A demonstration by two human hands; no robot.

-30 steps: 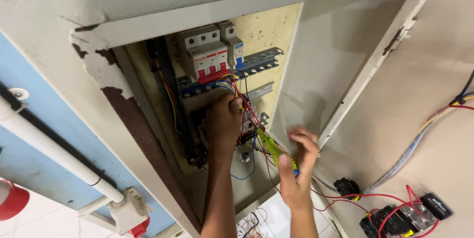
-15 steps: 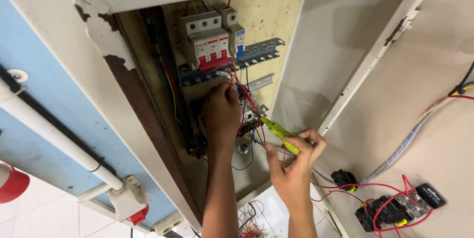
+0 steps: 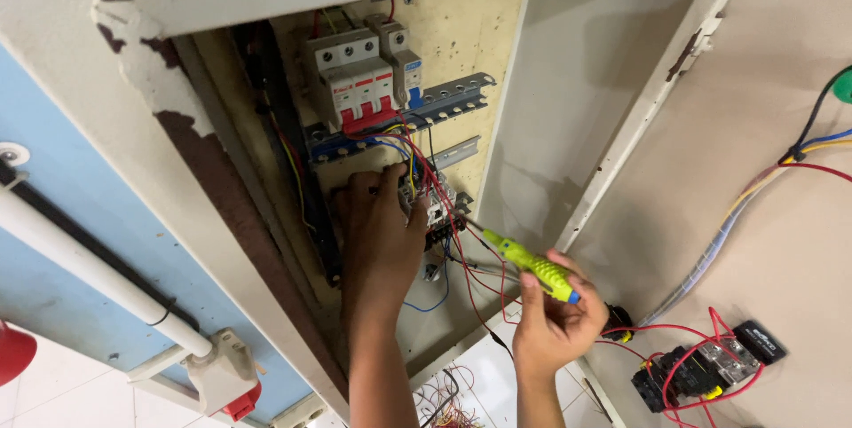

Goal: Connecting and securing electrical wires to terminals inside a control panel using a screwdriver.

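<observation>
Head view: the left hand (image 3: 377, 233) reaches into the open cabinet (image 3: 568, 109), fingertips curled on the small wired block (image 3: 435, 206) below the rail (image 3: 444, 104); its grip is closed on the block and the red wires there. The right hand (image 3: 555, 321), nearer and to the right, pinches a yellow-green screwdriver (image 3: 531, 261), tip pointing left toward the block. Above, far in the cabinet, 1 white-and-red breaker (image 3: 351, 82) sits beside 1 narrower white-and-blue breaker (image 3: 401, 60). At right, black parts (image 3: 701, 366) with red wires lie against the wall. At left, a white pipe (image 3: 89, 268) crosses the blue panel.
</observation>
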